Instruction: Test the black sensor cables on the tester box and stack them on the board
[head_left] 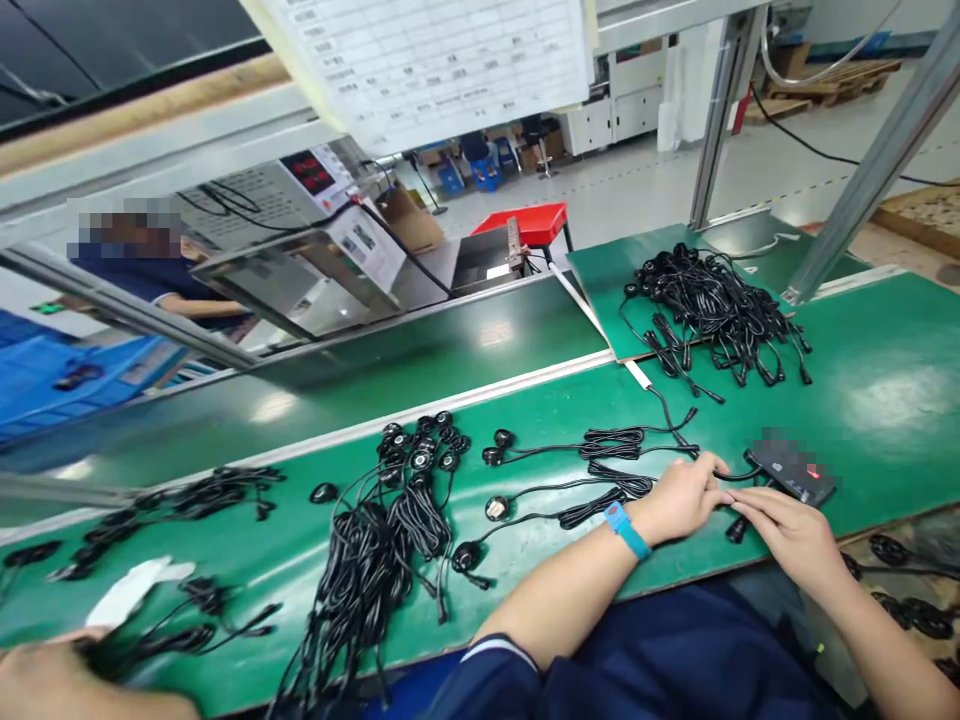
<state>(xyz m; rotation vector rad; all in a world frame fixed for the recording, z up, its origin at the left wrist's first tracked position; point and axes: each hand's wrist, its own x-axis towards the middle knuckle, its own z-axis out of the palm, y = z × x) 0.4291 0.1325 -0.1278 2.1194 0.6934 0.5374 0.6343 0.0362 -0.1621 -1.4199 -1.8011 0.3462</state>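
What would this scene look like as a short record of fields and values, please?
Left hand: fingers pinched, seemingly on a cable
Right hand: fingers pinched at the same spot, seemingly on cable too
Band: blue, on the left wrist
Connector: black, just below the right fingers
Box: black, just beyond the right hand
Middle pile: black cables on the green bench
Far pile: black cables, partly on a board
Co-worker's hand: left edge, blurred
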